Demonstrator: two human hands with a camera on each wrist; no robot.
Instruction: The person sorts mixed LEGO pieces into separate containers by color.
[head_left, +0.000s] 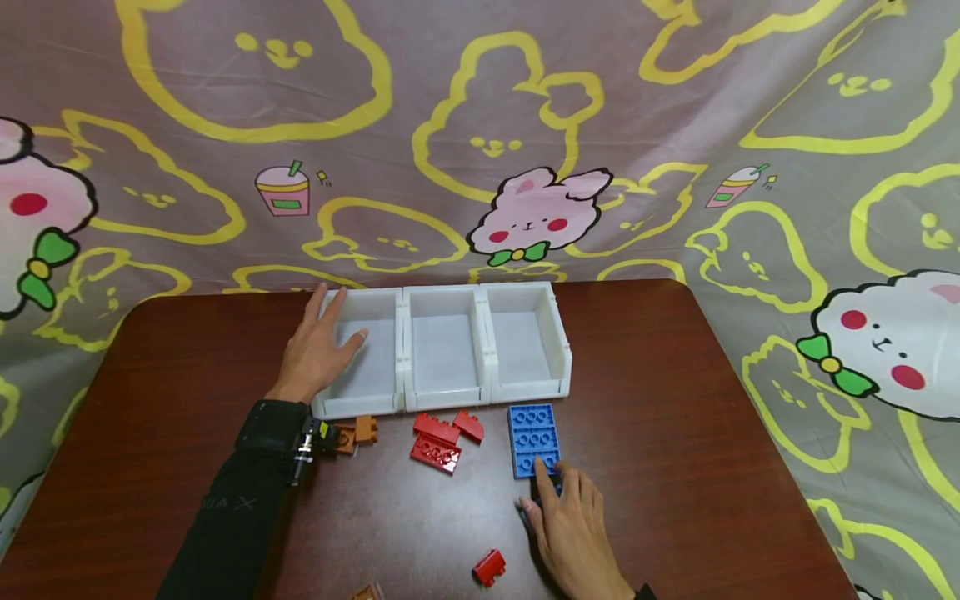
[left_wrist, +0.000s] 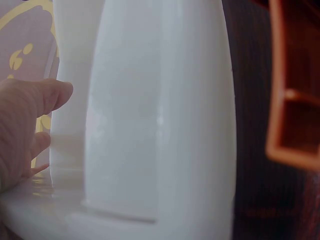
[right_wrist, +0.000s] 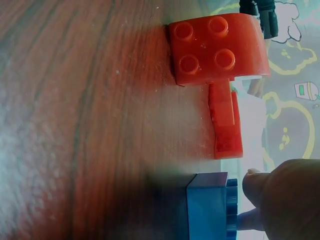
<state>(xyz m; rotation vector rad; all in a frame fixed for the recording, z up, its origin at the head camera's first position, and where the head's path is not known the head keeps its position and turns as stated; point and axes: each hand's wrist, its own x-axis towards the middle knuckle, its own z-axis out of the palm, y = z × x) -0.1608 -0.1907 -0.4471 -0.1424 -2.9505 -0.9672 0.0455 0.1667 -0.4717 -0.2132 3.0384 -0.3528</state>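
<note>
Fingers straight and spread, the left hand rests flat on the rim of the leftmost white bin, gripping nothing. Orange bricks lie just below that bin, red bricks to their right. Farther right, the right hand lies on the table, fingers loosely extended, fingertips touching the near edge of the blue plate.

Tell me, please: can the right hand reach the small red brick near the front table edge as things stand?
Probably yes. The small red brick lies on open table just left of the right hand, with nothing between them. The hand now touches the blue plate, so it must let go first.
</note>
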